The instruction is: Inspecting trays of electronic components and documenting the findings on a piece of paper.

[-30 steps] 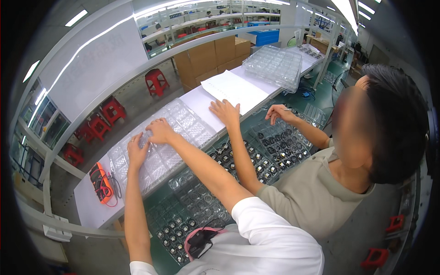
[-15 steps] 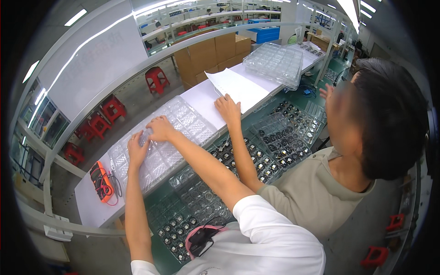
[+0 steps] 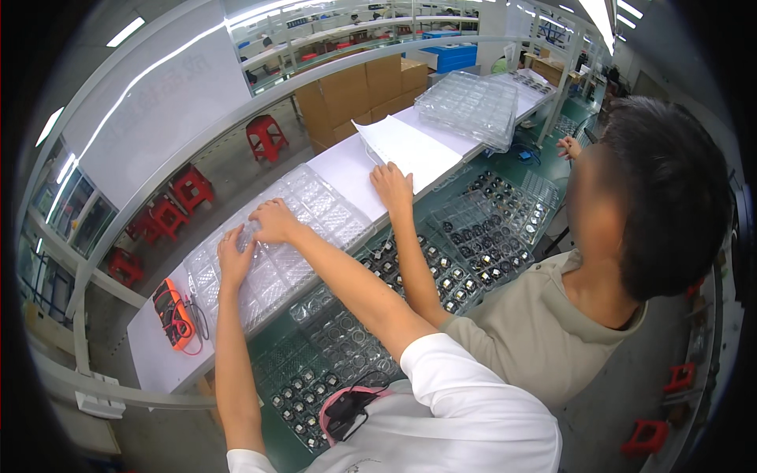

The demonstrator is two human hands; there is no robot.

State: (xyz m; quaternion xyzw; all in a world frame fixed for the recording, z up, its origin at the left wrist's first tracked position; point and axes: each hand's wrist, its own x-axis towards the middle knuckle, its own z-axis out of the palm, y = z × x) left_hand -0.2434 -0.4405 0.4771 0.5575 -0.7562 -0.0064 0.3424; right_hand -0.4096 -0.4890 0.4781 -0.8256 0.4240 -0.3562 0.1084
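Clear plastic trays [image 3: 303,264] with divided cells lie along the white shelf. Both my hands are on them, close together. My left hand [image 3: 234,258] has its fingers bent at the trays, with the thumb toward my right hand. My right hand [image 3: 275,221] reaches across with curled fingers beside it. A bit of clear plastic shows between the fingertips, and both hands seem to grip it; its exact edge is hard to make out. Left of my hands lies an orange and black multimeter [image 3: 174,314] with its leads.
A co-worker's hand [image 3: 392,189] rests beside white paper sheets [image 3: 410,151] on the shelf. More clear trays [image 3: 467,110] are stacked farther right. Below, the green bench holds trays of small round black parts [image 3: 481,236]. Red stools [image 3: 266,137] and cardboard boxes [image 3: 347,94] stand beyond.
The co-worker's farther hand has moved down and away from the head, and the head has turned slightly. My hands stay in the same place on the trays.
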